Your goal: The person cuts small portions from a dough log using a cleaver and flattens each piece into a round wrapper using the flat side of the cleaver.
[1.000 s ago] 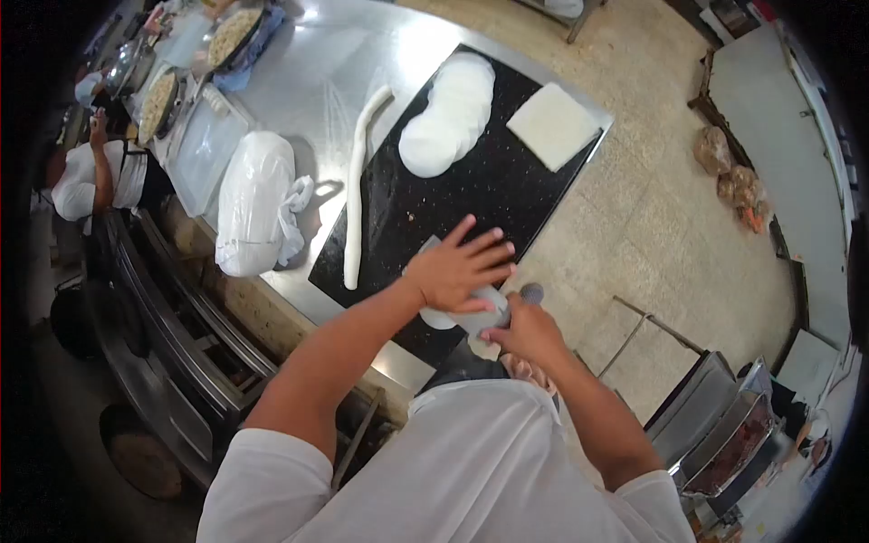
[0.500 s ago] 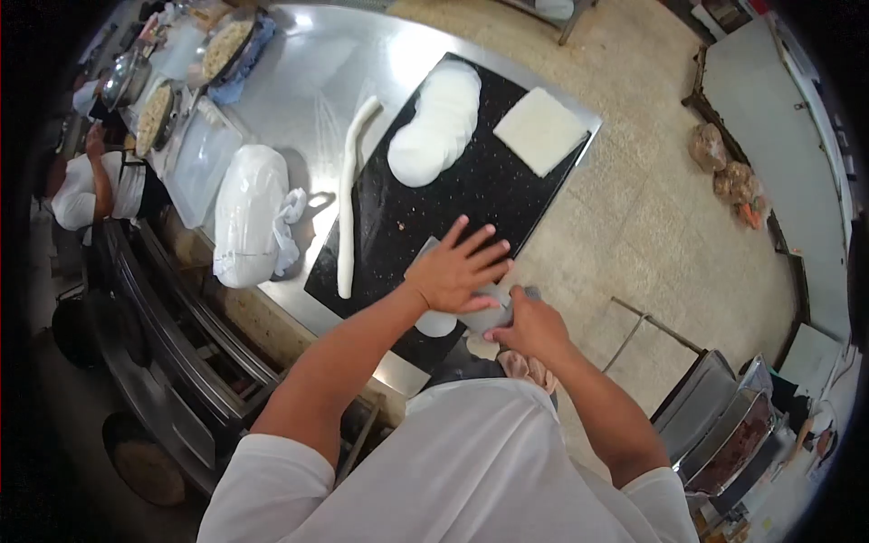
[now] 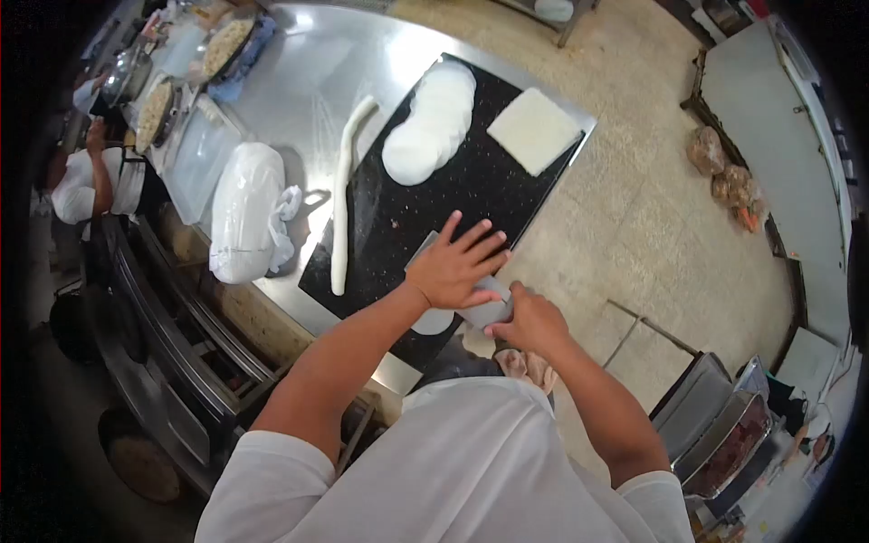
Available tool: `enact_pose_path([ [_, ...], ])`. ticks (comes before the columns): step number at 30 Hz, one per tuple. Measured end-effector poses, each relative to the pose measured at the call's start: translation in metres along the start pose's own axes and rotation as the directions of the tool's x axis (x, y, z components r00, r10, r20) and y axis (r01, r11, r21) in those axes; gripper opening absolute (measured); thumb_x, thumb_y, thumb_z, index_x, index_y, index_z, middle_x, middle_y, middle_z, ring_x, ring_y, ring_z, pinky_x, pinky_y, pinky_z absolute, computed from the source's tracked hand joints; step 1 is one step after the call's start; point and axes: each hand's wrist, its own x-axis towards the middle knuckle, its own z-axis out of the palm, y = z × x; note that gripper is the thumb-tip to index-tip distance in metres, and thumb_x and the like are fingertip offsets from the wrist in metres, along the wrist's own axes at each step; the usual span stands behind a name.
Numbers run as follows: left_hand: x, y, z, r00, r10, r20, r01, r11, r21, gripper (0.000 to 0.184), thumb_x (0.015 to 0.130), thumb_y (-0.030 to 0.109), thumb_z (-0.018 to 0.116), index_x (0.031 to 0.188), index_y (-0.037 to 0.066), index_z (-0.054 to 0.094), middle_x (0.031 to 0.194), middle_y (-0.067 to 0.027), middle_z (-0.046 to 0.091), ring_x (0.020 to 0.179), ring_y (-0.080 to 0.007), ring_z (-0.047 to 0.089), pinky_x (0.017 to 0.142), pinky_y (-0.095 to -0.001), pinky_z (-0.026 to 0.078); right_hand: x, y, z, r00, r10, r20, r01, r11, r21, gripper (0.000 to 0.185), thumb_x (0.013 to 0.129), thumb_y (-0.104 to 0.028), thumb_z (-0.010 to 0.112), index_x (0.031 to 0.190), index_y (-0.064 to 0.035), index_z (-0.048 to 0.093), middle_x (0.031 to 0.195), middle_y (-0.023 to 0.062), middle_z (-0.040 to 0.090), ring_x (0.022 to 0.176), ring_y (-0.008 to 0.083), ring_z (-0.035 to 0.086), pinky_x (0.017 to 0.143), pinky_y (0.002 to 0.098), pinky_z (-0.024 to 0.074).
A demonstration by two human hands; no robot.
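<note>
My left hand (image 3: 460, 269) lies with fingers spread and palm down on a wide, flat grey cleaver (image 3: 486, 306) at the near end of a black board (image 3: 389, 217). The fingers of my right hand (image 3: 532, 319) are closed around the cleaver's handle end, which they mostly hide. A thin round white dough wrapper (image 3: 433, 321) lies beside the blade, partly under my left wrist. Farther up the board is an overlapping row of round wrappers (image 3: 433, 127). A long white dough rope (image 3: 341, 208) runs along the board's left edge.
A square white stack (image 3: 534, 131) sits at the board's far right corner. On the steel table (image 3: 335, 45) are a plastic-wrapped white bundle (image 3: 243, 213) and a clear tray (image 3: 195, 167). Another person (image 3: 95, 176) stands at far left. A metal rack (image 3: 634, 335) is at right.
The view has shifted slightly. The cleaver's exposed part sits at a slightly different angle between my hands. My left hand stays spread on it and my right hand keeps its grip.
</note>
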Motion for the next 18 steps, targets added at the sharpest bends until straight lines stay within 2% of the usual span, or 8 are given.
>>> enact_pose_path([
  [3, -0.004, -0.022, -0.007, 0.997, -0.075, -0.036, 0.074, 0.997, -0.030, 0.071, 0.090, 0.066, 0.059, 0.143, 0.018, 0.060, 0.155, -0.0124, 0.049, 0.150, -0.0361, 0.036, 0.122, -0.0659, 0.015, 0.014, -0.003, 0.006, 0.984, -0.149, -0.093, 0.143, 0.987, -0.070, 0.072, 0.078, -0.044, 0.085, 0.123, 0.0018, 0.053, 0.102, 0.0260, 0.073, 0.099, 0.0435, 0.071, 0.081, 0.0519, 0.0565],
  [5, -0.019, -0.020, -0.001, 0.996, -0.092, -0.010, 0.090, 0.992, -0.085, 0.075, 0.089, 0.068, 0.059, 0.146, 0.018, 0.059, 0.160, -0.0151, 0.043, 0.153, -0.0389, 0.031, 0.122, -0.0668, 0.013, 0.007, 0.002, 0.031, 0.974, -0.208, -0.094, 0.214, 0.975, 0.062, 0.067, 0.080, -0.044, 0.083, 0.121, 0.0009, 0.054, 0.100, 0.0263, 0.073, 0.098, 0.0437, 0.071, 0.080, 0.0522, 0.0561],
  [6, -0.036, -0.005, 0.005, 0.996, -0.069, 0.063, 0.075, 0.993, -0.093, 0.078, 0.089, 0.070, 0.058, 0.147, 0.019, 0.057, 0.163, -0.0168, 0.038, 0.154, -0.0413, 0.027, 0.122, -0.0674, 0.013, -0.006, 0.012, 0.051, 0.973, -0.217, -0.076, 0.222, 0.974, 0.056, 0.067, 0.080, -0.044, 0.083, 0.121, 0.0009, 0.054, 0.100, 0.0263, 0.073, 0.098, 0.0437, 0.071, 0.080, 0.0522, 0.0561],
  [8, -0.055, 0.041, 0.005, 0.990, -0.068, 0.127, 0.083, 0.990, -0.118, 0.076, 0.088, 0.071, 0.058, 0.145, 0.020, 0.060, 0.160, -0.0127, 0.043, 0.153, -0.0403, 0.029, 0.122, -0.0670, 0.014, -0.030, 0.034, 0.082, 0.928, -0.337, -0.158, 0.342, 0.940, 0.003, 0.066, 0.080, -0.043, 0.083, 0.121, 0.0004, 0.055, 0.098, 0.0255, 0.073, 0.098, 0.0433, 0.071, 0.082, 0.0522, 0.0553],
  [9, -0.046, 0.054, 0.002, 0.985, -0.044, 0.164, 0.074, 0.981, -0.182, 0.075, 0.089, 0.070, 0.058, 0.144, 0.020, 0.061, 0.159, -0.0113, 0.045, 0.152, -0.0396, 0.031, 0.122, -0.0668, 0.015, -0.026, 0.038, 0.077, 0.930, -0.333, -0.155, 0.337, 0.941, 0.001, 0.066, 0.080, -0.043, 0.083, 0.121, 0.0004, 0.055, 0.098, 0.0255, 0.073, 0.098, 0.0433, 0.071, 0.082, 0.0522, 0.0553],
  [10, -0.030, 0.049, 0.008, 0.986, -0.038, 0.163, 0.070, 0.978, -0.196, 0.075, 0.089, 0.070, 0.058, 0.144, 0.020, 0.061, 0.159, -0.0113, 0.045, 0.152, -0.0396, 0.031, 0.122, -0.0668, 0.015, -0.026, 0.042, 0.073, 0.965, -0.213, -0.153, 0.223, 0.974, 0.051, 0.066, 0.080, -0.044, 0.083, 0.122, 0.0000, 0.055, 0.097, 0.0252, 0.073, 0.099, 0.0432, 0.071, 0.083, 0.0522, 0.0548],
  [12, -0.010, 0.046, 0.019, 1.000, 0.016, 0.025, -0.014, 0.994, -0.107, 0.071, 0.089, 0.069, 0.059, 0.141, 0.020, 0.063, 0.156, -0.0090, 0.049, 0.151, -0.0386, 0.034, 0.122, -0.0657, 0.016, -0.039, 0.037, 0.052, 0.999, 0.024, -0.045, -0.016, 0.986, 0.165, 0.066, 0.080, -0.044, 0.083, 0.120, 0.0007, 0.055, 0.097, 0.0245, 0.073, 0.097, 0.0435, 0.070, 0.085, 0.0522, 0.0543],
  [18, 0.017, -0.008, -0.005, 0.997, -0.079, -0.024, 0.078, 0.996, -0.040, 0.073, 0.090, 0.067, 0.060, 0.145, 0.018, 0.059, 0.159, -0.0134, 0.044, 0.151, -0.0404, 0.032, 0.123, -0.0648, 0.016, 0.001, 0.018, 0.000, 0.971, -0.167, -0.173, 0.162, 0.986, -0.044, 0.066, 0.080, -0.047, 0.082, 0.117, 0.0009, 0.057, 0.097, 0.0264, 0.073, 0.094, 0.0444, 0.072, 0.081, 0.0526, 0.0556],
])
